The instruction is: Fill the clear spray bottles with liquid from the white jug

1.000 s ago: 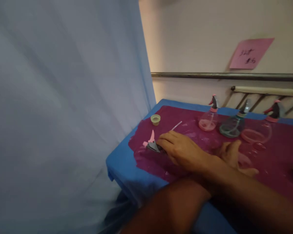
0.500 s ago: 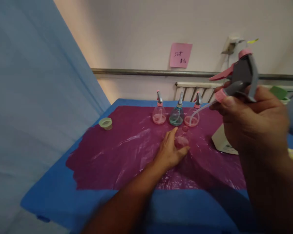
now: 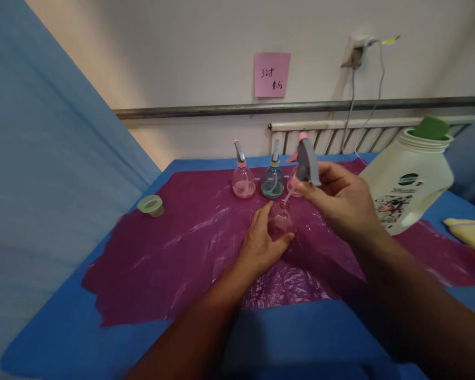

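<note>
My left hand (image 3: 264, 237) is closed around the side of a clear, pink-tinted spray bottle (image 3: 282, 219) whose neck is uncapped. Between the thumb and fingers of my right hand (image 3: 336, 198) is a grey and pink trigger spray head (image 3: 306, 161). Its thin clear dip tube (image 3: 288, 197) points down at the mouth of the bottle; whether the tip is inside I cannot tell. Behind stand a pink-topped spray bottle (image 3: 244, 183) with pink liquid and a teal spray bottle (image 3: 273, 182). Another pink spray bottle (image 3: 293, 187) is mostly hidden by the spray head and my right hand.
A large cream jug (image 3: 415, 177) with a green piece in its mouth stands to the right, near a yellow cloth (image 3: 471, 235). On the left sits a small translucent cup (image 3: 151, 205). Purple plastic sheeting (image 3: 182, 253) covers the blue table (image 3: 55, 327). A rail (image 3: 221, 109) runs along the wall.
My right hand has brought the spray head down and left, from high on the right to just above the open bottle. My left hand stays at the bottle. The view has shifted, showing the whole jug.
</note>
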Available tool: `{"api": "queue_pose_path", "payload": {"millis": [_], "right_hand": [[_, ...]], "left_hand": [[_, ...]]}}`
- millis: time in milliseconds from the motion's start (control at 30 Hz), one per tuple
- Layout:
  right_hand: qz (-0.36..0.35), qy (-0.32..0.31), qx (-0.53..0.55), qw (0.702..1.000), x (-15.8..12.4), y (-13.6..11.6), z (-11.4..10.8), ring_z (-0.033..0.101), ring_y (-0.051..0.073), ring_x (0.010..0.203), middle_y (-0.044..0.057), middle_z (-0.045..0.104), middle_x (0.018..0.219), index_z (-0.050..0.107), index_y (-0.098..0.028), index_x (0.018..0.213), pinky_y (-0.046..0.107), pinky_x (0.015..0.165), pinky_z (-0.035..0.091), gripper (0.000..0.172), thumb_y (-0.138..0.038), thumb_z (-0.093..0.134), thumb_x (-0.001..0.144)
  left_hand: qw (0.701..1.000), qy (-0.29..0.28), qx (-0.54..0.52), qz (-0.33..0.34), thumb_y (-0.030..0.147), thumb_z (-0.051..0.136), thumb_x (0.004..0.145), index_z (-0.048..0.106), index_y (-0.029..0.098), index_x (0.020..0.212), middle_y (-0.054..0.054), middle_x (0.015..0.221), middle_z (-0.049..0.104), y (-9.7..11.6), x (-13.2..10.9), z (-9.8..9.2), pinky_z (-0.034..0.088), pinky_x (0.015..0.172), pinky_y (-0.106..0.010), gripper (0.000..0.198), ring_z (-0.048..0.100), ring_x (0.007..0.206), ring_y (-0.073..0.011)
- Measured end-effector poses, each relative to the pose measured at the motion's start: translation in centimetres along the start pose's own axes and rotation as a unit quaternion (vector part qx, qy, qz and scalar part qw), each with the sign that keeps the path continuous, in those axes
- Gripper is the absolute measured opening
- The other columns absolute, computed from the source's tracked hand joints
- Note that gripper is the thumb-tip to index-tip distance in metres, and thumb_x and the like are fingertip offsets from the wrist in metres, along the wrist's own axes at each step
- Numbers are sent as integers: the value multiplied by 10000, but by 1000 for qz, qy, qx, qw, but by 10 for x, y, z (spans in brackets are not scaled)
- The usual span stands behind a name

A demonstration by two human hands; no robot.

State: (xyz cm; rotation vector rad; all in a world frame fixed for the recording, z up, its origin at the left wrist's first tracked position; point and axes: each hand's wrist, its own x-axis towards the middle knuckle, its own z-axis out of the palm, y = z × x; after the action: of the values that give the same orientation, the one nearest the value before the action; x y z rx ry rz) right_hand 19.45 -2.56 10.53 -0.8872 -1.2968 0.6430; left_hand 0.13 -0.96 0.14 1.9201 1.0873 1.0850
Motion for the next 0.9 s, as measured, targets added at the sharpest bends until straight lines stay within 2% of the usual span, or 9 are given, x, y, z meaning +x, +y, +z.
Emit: {"api": "queue_pose_path", "payload": {"millis": [100,233,400,500,700,900], "right_hand": [[56,-46,11,997,-7,26,1,817,211,1019,31,861,1106,788,-274,1172,423,1007,690,389,-475,995,912],[92,-48,35,994,-16,48,0,814,187,991,13,848,1084,699,-278,1208,359,925,672,439,-472,980,931],[96,-75,48,991,-21,54,1,826,198,1148,38,861,1223,705,-294,1294,378,1063,657,423,-479,926,984],[95,-88,62,990,-22,56,0,825,201,1165,43,866,1245,735,-302,1325,403,1137,643,438,-500,922,983],[60,-95,46,993,-25,58,-5,808,204,1225,37,862,1303,796,-310,1332,401,1170,614,373,-448,913,1005],[55,-85,23,995,-25,61,-3,800,226,1231,60,860,1316,799,-281,1332,424,1168,617,434,-501,926,980]], "left_hand": [[1000,5,0,2,339,929,910,491,279,1718,-156,1719,601,-1,-1,1,473,1372,-653,921,591,1612,-394],[1000,4,5,-2,321,923,912,491,291,1723,-152,1726,601,1,-2,2,471,1369,-649,919,592,1614,-394],[1000,1,2,2,306,921,917,504,305,1725,-142,1727,608,5,-2,1,488,1362,-629,909,594,1617,-384],[1000,1,1,10,333,920,937,504,304,1728,-141,1710,620,4,-2,1,496,1356,-617,894,603,1608,-375],[1000,-12,0,18,346,915,955,465,296,1767,-143,1737,595,1,-2,0,466,1387,-596,930,580,1635,-361],[1000,-18,-2,2,349,908,958,460,308,1770,-141,1742,594,4,-1,-1,467,1380,-625,928,577,1637,-383]]}}
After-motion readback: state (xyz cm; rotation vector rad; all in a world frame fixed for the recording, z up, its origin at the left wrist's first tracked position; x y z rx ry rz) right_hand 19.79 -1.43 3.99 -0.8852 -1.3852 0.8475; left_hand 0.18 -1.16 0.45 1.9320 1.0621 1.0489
